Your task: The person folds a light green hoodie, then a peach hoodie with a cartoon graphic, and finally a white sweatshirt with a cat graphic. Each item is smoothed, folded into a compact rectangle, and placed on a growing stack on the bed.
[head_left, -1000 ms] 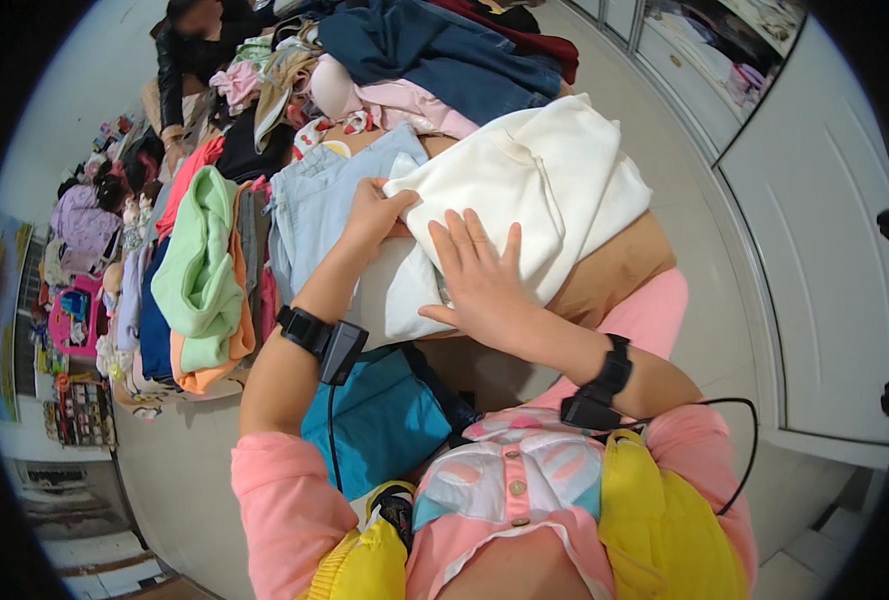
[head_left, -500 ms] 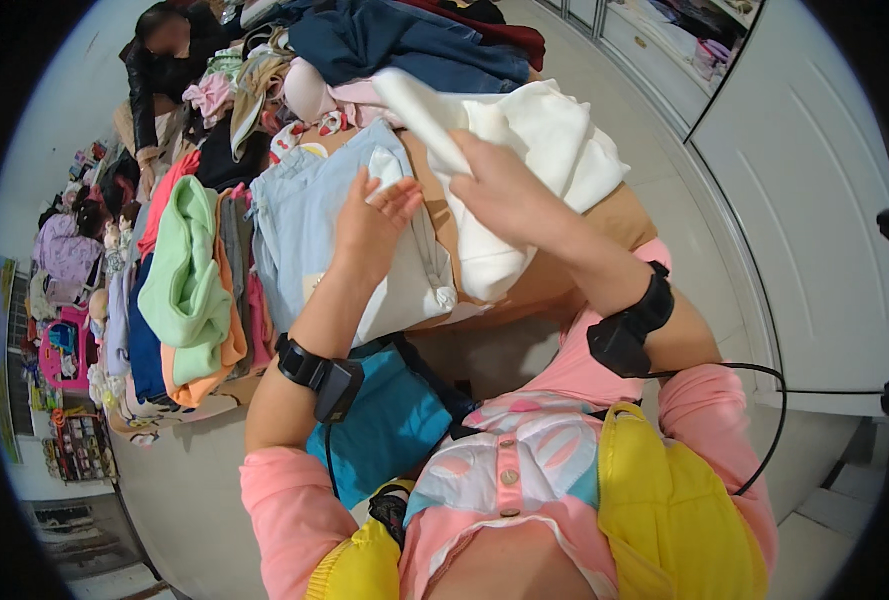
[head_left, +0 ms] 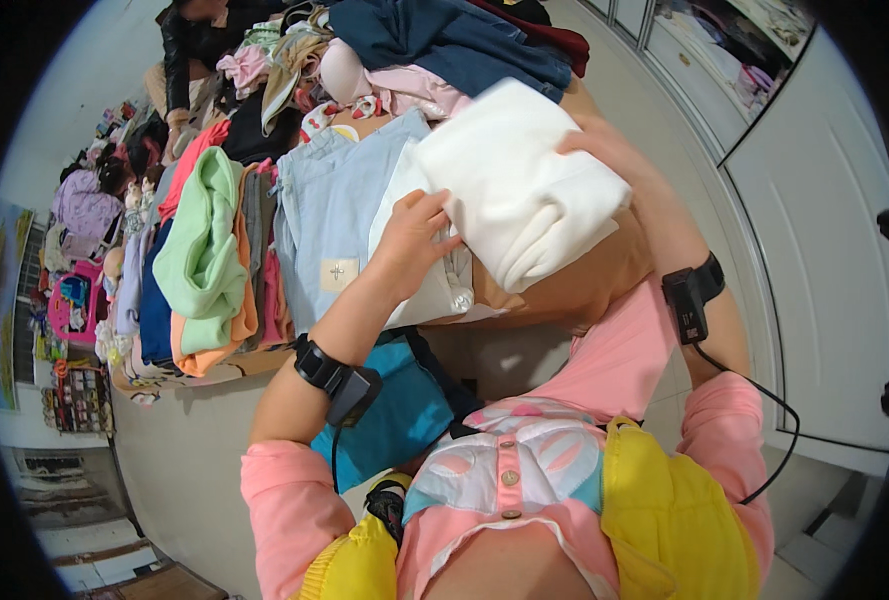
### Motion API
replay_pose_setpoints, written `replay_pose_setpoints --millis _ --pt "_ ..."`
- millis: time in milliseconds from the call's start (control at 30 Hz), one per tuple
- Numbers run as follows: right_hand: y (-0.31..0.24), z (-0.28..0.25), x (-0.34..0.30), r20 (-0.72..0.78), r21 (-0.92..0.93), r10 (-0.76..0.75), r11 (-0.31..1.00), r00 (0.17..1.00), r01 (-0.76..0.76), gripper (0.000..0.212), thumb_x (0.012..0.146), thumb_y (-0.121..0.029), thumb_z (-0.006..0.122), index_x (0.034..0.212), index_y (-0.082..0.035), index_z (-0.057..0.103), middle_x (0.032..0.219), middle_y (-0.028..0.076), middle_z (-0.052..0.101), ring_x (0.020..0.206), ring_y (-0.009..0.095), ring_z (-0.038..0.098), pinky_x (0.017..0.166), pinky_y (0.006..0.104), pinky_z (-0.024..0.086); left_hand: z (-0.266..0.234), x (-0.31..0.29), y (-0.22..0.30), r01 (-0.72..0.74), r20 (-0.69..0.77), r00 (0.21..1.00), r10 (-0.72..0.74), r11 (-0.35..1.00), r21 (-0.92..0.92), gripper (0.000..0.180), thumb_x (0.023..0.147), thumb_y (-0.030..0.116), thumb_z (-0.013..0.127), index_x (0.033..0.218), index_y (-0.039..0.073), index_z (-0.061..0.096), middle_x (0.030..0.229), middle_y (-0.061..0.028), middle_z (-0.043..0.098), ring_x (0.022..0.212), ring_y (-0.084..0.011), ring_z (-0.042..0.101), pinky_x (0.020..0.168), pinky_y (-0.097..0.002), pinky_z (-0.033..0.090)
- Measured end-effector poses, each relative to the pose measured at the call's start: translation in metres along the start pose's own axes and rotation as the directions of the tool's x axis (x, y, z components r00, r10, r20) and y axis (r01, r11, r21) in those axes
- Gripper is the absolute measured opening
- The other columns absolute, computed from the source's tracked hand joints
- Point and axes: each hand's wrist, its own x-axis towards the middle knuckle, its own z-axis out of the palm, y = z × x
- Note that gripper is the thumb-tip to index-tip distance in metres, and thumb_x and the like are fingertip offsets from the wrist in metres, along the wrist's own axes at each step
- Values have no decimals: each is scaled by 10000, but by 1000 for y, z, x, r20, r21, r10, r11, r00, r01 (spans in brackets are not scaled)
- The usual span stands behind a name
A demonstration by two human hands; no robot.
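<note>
A folded white garment [head_left: 529,170], thick and soft, lies on the brown surface in front of me, its near edge bulging in loose folds. My left hand [head_left: 414,240] is at its left edge, fingers bent and closed on the cloth. At the right edge, my right hand [head_left: 609,155] grips the garment with the thumb on top; its other fingers are partly hidden and slightly blurred. Left of the white garment are folded light-blue jeans [head_left: 314,210] with a pale square tag. A white piece of clothing [head_left: 396,205] lies between them, partly under my left hand.
Folded clothes stand in a row at the left, with a light-green garment [head_left: 202,250] on top. Dark-blue jeans [head_left: 444,40] and pink clothing [head_left: 414,88] are heaped at the back. A person in a dark sleeve [head_left: 176,65] is at far left. A white cabinet door [head_left: 824,250] rises at right.
The white garment has gone from bunched and partly lifted to lying as a flatter folded block. My left hand, open before, has moved right to its edge; my right hand has moved to its right side.
</note>
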Motion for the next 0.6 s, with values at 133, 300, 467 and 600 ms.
replay_pose_setpoints --millis 133,300,467,600 --pt "39 -26 2 -100 -230 -37 973 994 13 480 820 -120 654 1254 38 521 1144 173 642 990 193 644 837 284 511 24 -7 0 -89 -12 996 90 991 96 856 894 231 668 1528 258 94 1412 -196 383 1288 -296 422 1024 -490 406" --pt "51 -27 -3 -55 -139 -180 975 982 171 453 868 -122 644 1262 46 496 1146 169 628 990 201 630 856 290 501 33 16 -5 -325 72 945 319 889 324 877 847 109 687 1536 202 154 1423 -210 367 1309 -318 407 1049 -413 404" --pt "64 -21 6 -207 -245 -242 951 948 190 414 891 -126 634 1250 36 508 1072 128 622 959 167 609 850 278 486 31 44 -16 -375 32 915 403 816 439 838 822 94 702 1518 167 241 1469 -227 308 1334 -333 381 1076 -389 384" --pt "74 -34 -8 -280 -326 -309 921 909 213 380 902 -134 642 1231 19 529 1043 85 599 959 148 579 863 260 466 41 31 -29 -365 3 809 588 496 788 792 829 161 735 1492 172 304 1492 -215 307 1362 -337 349 1110 -433 324"
